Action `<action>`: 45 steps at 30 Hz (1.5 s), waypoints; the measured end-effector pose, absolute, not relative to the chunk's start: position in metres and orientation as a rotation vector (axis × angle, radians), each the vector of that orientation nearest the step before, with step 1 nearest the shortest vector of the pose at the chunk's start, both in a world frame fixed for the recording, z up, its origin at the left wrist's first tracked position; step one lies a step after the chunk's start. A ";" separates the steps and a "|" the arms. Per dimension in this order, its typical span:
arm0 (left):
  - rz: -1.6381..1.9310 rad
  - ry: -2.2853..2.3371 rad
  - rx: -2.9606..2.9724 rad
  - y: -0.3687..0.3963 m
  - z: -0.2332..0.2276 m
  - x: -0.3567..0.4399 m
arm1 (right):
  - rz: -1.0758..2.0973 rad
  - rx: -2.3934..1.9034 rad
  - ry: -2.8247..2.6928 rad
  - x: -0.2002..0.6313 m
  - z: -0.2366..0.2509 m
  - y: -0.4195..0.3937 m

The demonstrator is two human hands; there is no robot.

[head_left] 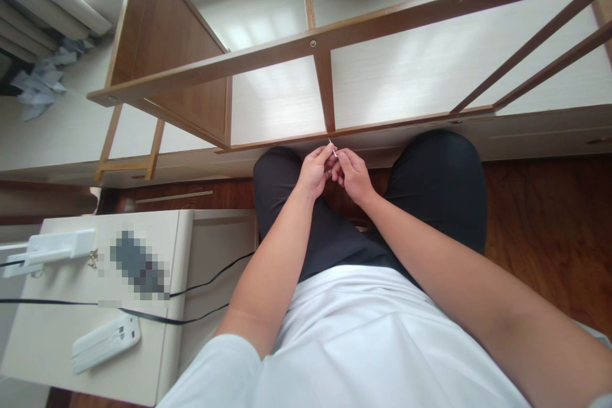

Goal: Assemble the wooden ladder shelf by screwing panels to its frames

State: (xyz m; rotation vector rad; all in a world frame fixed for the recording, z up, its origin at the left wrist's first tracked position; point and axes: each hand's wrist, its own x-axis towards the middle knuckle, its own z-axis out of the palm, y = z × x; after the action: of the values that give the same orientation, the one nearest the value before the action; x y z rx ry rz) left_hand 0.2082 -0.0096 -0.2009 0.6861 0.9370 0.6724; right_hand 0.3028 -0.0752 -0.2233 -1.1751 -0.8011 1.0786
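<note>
My left hand [316,169] and my right hand [352,172] meet above the gap between my knees. Between their fingertips is a thin, bright, bent rod that looks like a hex key [333,150]. Both hands are closed, with thumb and fingers pinched at it; the curled fingers hide part of it. Just beyond my fingers stands a brown wooden frame [324,89], its lower rail near the rod's tip. A round bolt head [313,43] shows in its upper rail.
A wooden side panel [167,44] rises at the left of the frame, on a pale ledge [277,108]. A white cabinet [184,268] at my left carries a power bank [106,343], a power strip [62,246] and black cables [205,282]. Paper scraps [41,86] lie far left.
</note>
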 end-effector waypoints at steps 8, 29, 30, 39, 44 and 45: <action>0.677 0.899 0.695 -0.009 -0.202 0.208 | 1.090 -1.140 -0.765 0.303 -0.222 -0.075; 0.640 0.864 0.732 -0.009 -0.206 0.207 | 1.312 -1.019 -0.555 0.303 -0.222 -0.072; 0.637 0.859 0.731 -0.009 -0.206 0.206 | 1.349 -0.990 -0.519 0.303 -0.222 -0.071; 0.667 0.868 0.726 -0.009 -0.206 0.206 | 1.458 -0.933 -0.430 0.303 -0.220 -0.071; 0.657 0.890 0.735 -0.010 -0.205 0.206 | 1.431 -0.976 -0.463 0.302 -0.220 -0.073; 0.656 0.890 0.737 -0.010 -0.205 0.206 | 1.422 -0.982 -0.468 0.302 -0.220 -0.073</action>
State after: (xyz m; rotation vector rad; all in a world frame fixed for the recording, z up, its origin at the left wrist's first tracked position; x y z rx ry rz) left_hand 0.2063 -0.0096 -0.2050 0.7365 0.8904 0.6556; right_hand 0.3015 -0.0728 -0.2203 -0.9822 -0.4681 1.4223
